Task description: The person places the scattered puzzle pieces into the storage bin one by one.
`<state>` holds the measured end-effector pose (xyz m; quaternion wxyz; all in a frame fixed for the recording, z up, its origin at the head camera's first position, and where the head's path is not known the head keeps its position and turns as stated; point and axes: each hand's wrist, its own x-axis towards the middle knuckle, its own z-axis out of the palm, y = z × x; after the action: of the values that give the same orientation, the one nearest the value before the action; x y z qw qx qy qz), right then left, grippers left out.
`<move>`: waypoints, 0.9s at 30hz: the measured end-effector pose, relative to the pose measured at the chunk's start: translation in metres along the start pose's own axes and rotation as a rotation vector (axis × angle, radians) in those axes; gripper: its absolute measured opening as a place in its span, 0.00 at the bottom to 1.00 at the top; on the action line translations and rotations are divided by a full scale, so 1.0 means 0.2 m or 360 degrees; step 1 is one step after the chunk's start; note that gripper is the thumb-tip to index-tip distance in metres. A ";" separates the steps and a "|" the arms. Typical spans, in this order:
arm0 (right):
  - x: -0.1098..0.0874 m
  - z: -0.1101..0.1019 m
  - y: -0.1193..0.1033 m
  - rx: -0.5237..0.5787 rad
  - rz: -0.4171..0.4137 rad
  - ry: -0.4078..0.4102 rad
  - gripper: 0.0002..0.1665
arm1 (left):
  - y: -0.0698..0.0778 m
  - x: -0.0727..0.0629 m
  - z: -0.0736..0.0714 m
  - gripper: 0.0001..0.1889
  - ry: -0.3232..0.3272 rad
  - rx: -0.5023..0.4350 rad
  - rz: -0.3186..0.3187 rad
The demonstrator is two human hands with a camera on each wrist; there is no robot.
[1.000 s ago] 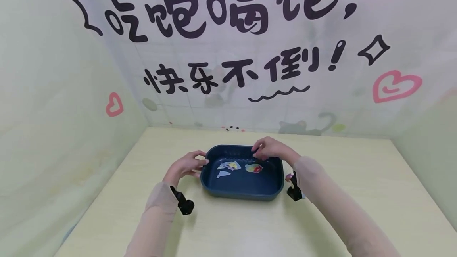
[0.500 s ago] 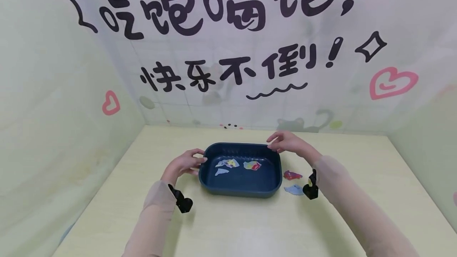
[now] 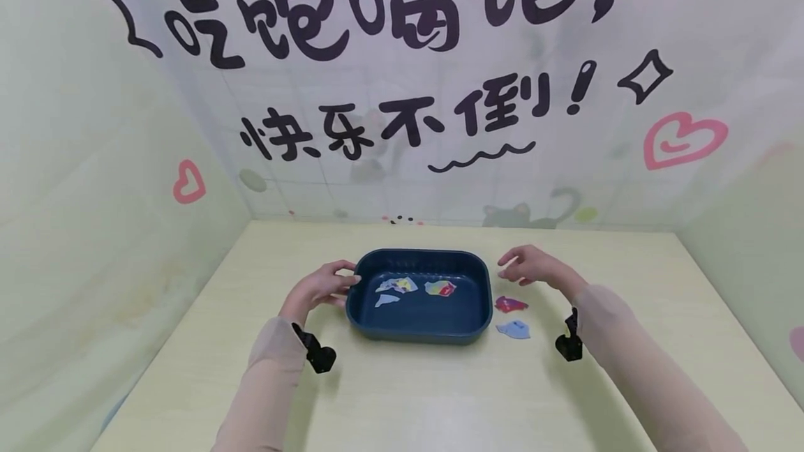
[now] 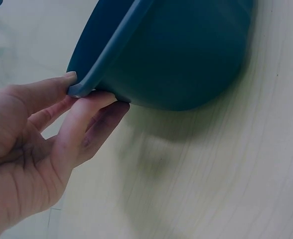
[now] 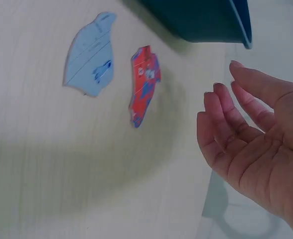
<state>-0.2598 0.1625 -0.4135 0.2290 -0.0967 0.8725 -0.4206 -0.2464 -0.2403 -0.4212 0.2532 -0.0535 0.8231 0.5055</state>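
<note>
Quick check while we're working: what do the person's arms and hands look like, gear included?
The left hand and right hand are bare, without gloves. The left sleeve and right sleeve are long, plain pale beige. A small, angular left black device and right black device sit by the wrists. No cables show.

1. A pale table (image 3: 414,396) with faint grain is enclosed at the back and sides by light printed panels (image 3: 82,243).
2. Two rows of black Chinese lettering (image 3: 413,130) are printed on the back panel, the lower partly underlined by a wavy line (image 3: 482,157).
3. An outlined star (image 3: 645,77) is set above a pink heart (image 3: 686,141) at right.
4. A smaller pink heart (image 3: 190,182) is placed on the left panel.
5. A grey cat (image 3: 518,216) is shown just above the table's far edge, a green spot (image 3: 586,214) beside its tail.
</note>
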 end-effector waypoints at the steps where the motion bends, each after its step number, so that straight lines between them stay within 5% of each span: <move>1: 0.00 0.01 0.02 -0.0042 0.0010 -0.0025 0.21 | 0.00 0.00 0.00 0.21 0.0000 -0.0004 -0.0001; 11: -0.03 0.06 0.12 -0.0247 0.0073 -0.0073 0.17 | 0.01 0.00 0.00 0.21 0.0000 -0.0010 -0.0002; 27: -0.02 0.16 0.08 -0.0488 0.0108 -0.0032 0.14 | 0.00 -0.01 -0.01 0.21 0.0009 0.0008 -0.0024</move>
<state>-0.2397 0.1517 -0.4420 0.2344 -0.1052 0.9270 -0.2733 -0.2452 -0.2425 -0.4205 0.2548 -0.0604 0.8247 0.5013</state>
